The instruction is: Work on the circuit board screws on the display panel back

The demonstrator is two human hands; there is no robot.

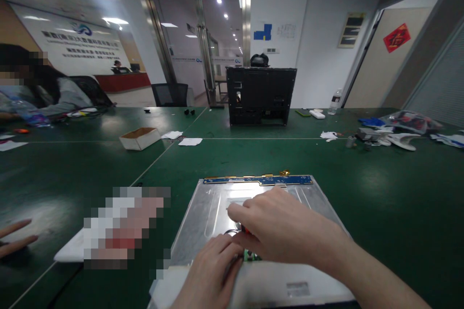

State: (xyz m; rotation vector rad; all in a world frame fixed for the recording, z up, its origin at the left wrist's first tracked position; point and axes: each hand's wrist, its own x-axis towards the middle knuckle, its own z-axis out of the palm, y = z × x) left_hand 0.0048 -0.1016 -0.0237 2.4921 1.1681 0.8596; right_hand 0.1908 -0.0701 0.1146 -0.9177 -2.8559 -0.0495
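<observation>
Green desk [380, 193], office room, glass doors at 12 o'clock — we see metal panel [213, 203] under both hands: right hand [279, 227] pinching small part, left hand [213, 270] curled, grip unclear.

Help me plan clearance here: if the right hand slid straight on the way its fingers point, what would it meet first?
Probably just more of the metal panel: the right hand points left across it. Beyond the panel's left edge lies a blurred-out white object, though depth is uncertain.

Both hands are working close together, low and centre: the left hand [212, 270] is curling its fingers [232, 255] inward, while the right hand [281, 227] is arching over it, forearm stretching back right.
</observation>
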